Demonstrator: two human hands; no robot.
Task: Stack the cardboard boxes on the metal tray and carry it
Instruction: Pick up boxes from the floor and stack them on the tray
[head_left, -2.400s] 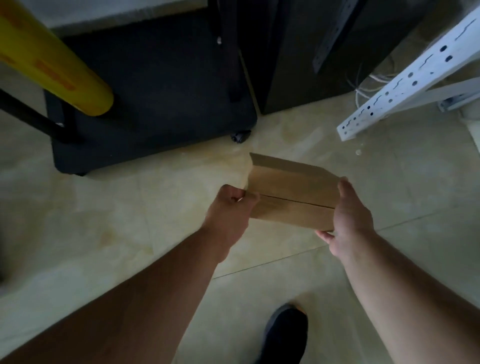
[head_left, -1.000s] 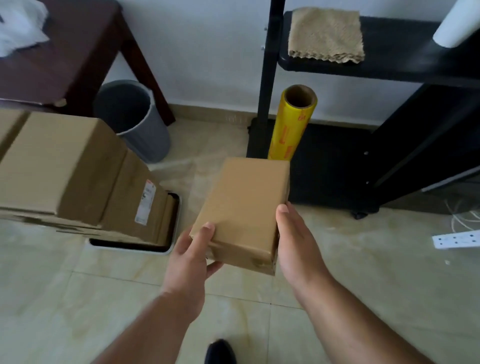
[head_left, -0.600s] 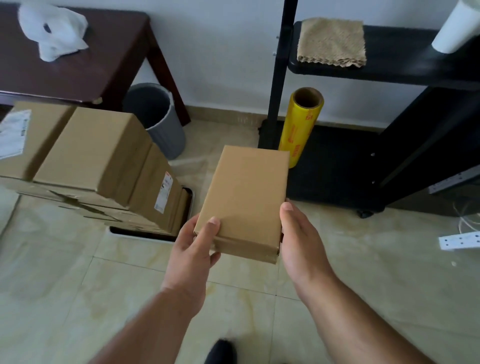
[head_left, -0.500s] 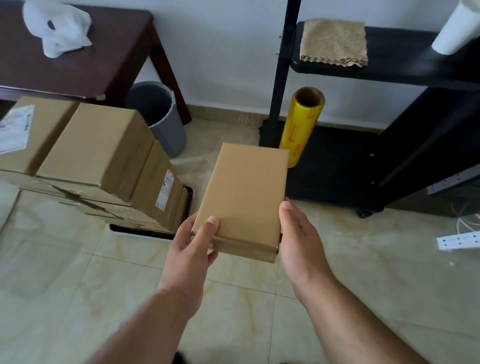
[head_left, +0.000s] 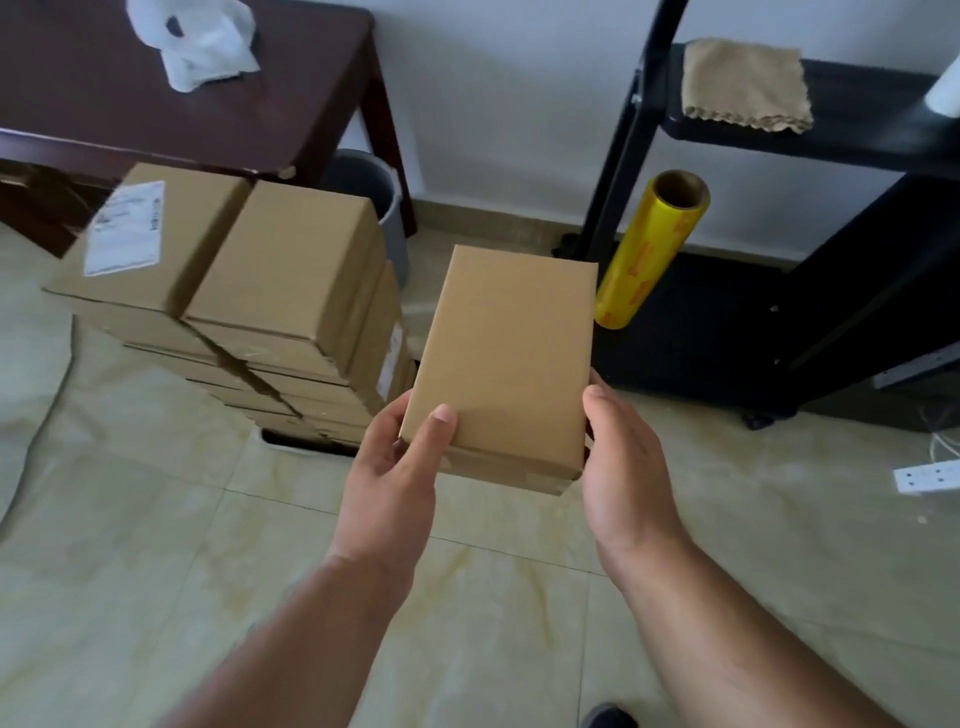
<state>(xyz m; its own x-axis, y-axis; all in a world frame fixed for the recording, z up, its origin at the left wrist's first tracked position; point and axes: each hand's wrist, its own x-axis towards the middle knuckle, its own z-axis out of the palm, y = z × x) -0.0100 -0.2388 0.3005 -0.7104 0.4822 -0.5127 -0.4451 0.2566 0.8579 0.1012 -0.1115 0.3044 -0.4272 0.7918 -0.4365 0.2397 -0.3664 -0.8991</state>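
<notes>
I hold a flat brown cardboard box (head_left: 506, 358) in the air in front of me, its long side pointing away. My left hand (head_left: 395, 478) grips its near left corner, thumb on top. My right hand (head_left: 623, 467) grips the near right edge. To the left stands a stack of cardboard boxes (head_left: 270, 312) in several layers, the top left one with a white label. The stack sits on a metal tray (head_left: 306, 441), of which only a dark strip with a pale rim shows at the bottom.
A dark wooden table (head_left: 182, 88) with a white plastic bag stands at the back left, a grey bin (head_left: 363, 208) beside it. A black shelf rack (head_left: 779, 260) with a tan cloth and a leaning yellow film roll (head_left: 649, 249) stands on the right. A white power strip (head_left: 930, 475) lies on the tiled floor.
The view has swung from the rack's base leftward to the stack. The box, picked up from near the floor, now sits flat in both hands and closer to the stack.
</notes>
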